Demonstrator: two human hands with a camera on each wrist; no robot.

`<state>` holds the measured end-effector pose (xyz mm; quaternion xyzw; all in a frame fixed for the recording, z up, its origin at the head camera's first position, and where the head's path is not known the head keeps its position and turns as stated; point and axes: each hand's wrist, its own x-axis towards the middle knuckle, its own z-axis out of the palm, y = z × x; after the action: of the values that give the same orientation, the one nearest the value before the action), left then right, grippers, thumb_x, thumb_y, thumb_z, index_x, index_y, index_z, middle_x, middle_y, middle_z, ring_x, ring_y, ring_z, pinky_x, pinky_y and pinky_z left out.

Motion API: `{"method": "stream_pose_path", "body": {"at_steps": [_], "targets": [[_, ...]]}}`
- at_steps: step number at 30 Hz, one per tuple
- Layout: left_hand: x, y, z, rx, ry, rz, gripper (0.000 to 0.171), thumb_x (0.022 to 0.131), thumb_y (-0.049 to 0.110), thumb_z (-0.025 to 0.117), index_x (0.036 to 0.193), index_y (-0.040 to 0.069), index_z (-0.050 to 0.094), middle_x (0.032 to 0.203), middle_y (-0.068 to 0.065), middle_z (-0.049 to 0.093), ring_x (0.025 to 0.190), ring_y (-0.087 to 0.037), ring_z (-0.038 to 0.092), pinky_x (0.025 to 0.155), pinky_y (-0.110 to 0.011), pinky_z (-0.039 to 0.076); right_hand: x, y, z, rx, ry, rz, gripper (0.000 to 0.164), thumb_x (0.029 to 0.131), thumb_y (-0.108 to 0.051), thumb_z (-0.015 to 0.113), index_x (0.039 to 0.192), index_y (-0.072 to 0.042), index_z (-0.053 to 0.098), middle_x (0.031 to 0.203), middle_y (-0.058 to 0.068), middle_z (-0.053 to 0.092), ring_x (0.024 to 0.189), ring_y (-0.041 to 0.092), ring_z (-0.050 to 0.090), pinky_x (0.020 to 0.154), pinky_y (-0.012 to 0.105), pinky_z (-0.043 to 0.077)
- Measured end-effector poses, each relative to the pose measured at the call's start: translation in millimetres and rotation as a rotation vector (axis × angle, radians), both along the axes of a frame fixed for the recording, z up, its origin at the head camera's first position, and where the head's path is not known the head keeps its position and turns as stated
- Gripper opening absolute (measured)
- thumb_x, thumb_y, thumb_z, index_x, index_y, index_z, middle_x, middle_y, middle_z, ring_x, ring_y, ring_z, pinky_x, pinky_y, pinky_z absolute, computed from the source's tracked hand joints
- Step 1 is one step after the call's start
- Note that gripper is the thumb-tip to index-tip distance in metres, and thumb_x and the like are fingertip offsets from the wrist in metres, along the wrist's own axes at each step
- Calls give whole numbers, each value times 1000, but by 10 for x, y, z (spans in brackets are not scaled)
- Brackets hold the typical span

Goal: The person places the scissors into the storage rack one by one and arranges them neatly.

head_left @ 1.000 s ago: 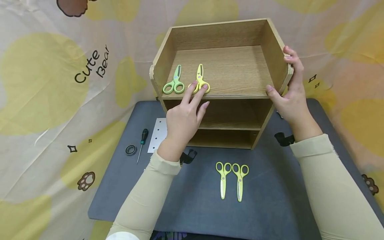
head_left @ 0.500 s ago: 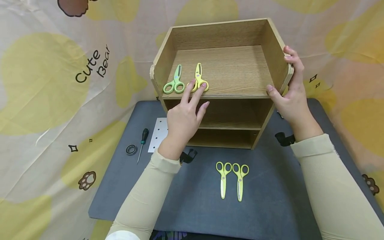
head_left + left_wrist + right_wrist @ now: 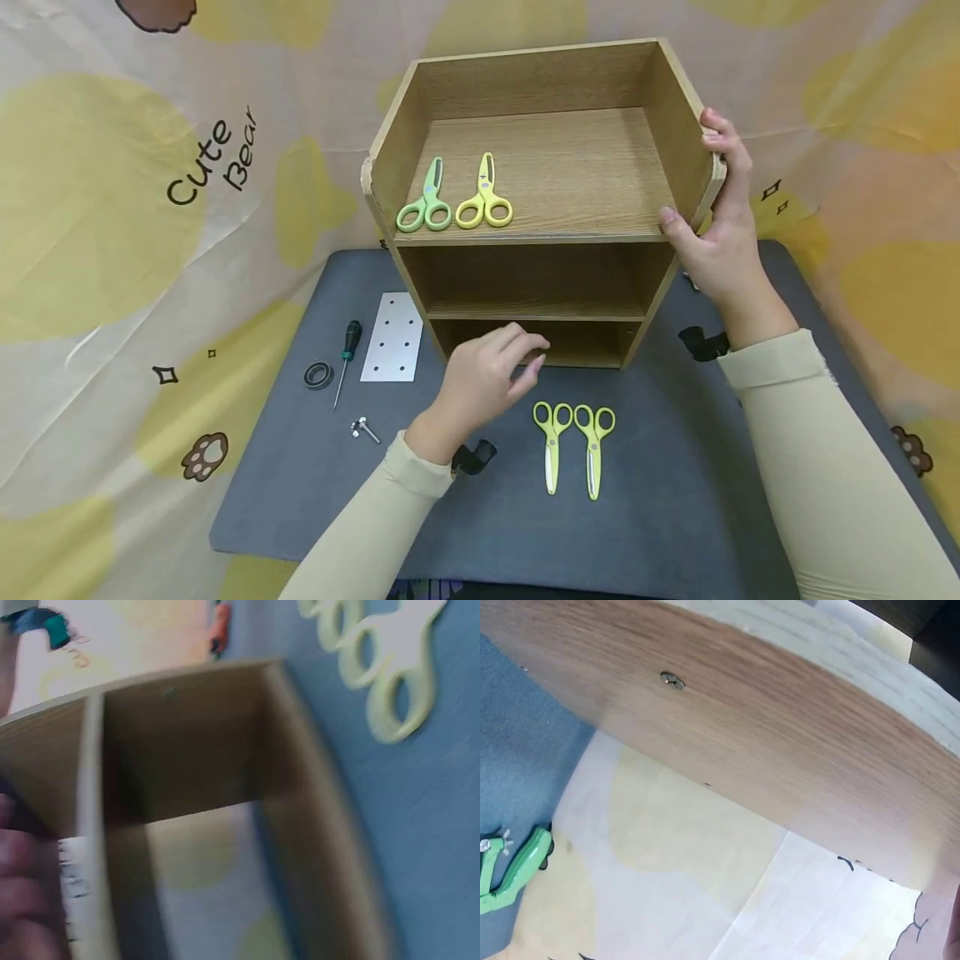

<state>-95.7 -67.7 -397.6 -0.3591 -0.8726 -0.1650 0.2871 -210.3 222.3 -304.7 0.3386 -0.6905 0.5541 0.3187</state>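
My right hand (image 3: pixel 723 225) grips the right side panel of a small wooden shelf unit (image 3: pixel 540 242), thumb inside and fingers on the outer side. In the right wrist view that panel (image 3: pixel 742 712) fills the upper part. My left hand (image 3: pixel 491 375) hovers before the lowest compartment, fingers loosely bent around nothing; its blurred fingers (image 3: pixel 26 900) show at the left wrist view's edge. On the top shelf lie green scissors (image 3: pixel 427 200) and, beside them, yellow scissors (image 3: pixel 485 196), blades pointing back. Two more yellow scissors (image 3: pixel 552 442) (image 3: pixel 595 446) lie side by side on the table.
Left of the unit, the grey table (image 3: pixel 300 492) carries a screwdriver (image 3: pixel 348 350), a black ring-shaped roll (image 3: pixel 318 375), a white plate with holes (image 3: pixel 392 337) and small metal screws (image 3: pixel 365 429). A green-handled tool (image 3: pixel 517 870) lies beyond the panel in the right wrist view.
My left hand has let go of the yellow scissors on the top shelf and come down toward the table, uncovering the white plate and screws. My right hand keeps its grip on the panel.
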Motion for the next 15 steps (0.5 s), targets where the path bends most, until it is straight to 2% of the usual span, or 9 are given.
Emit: {"method": "stream_pose_path", "body": {"at_steps": [4,6,8,11,15], "targets": [[106,60,-424,-235,-270,177,16,100,31,73,109,19,79,96,5,70,78,-9,67,59,-24,51,6,-17,8,-12,-9,-3,74,80,-16,66,136,9,26,163,8,32,154,25,24,119,36,21],[144,96,-608,-304,-378,238,20,99,36,73,110,21,80,97,5,71,83,-10,69,60,-25,52,12,-21,9,-23,-20,-4,73,80,-16,67,136,8,26,163,7,32,154,24,25,119,35,21],[164,129,-753,-332,-463,279,24,99,39,73,113,22,80,101,5,72,86,-11,70,61,-26,52,15,-24,10,-28,-23,-2,73,80,-16,67,135,8,26,163,7,32,153,24,25,119,35,22],[172,164,-892,-330,-535,309,31,97,43,74,119,22,78,106,4,71,88,-11,70,62,-26,52,16,-28,12,-24,-18,-7,73,79,-17,66,135,9,26,163,7,32,154,25,24,119,36,21],[158,191,-974,-308,-586,291,44,96,49,75,131,23,73,110,1,68,86,-11,69,62,-28,53,17,-38,14,-16,-13,-22,73,79,-18,66,135,9,26,163,7,33,154,24,24,119,36,21]]}}
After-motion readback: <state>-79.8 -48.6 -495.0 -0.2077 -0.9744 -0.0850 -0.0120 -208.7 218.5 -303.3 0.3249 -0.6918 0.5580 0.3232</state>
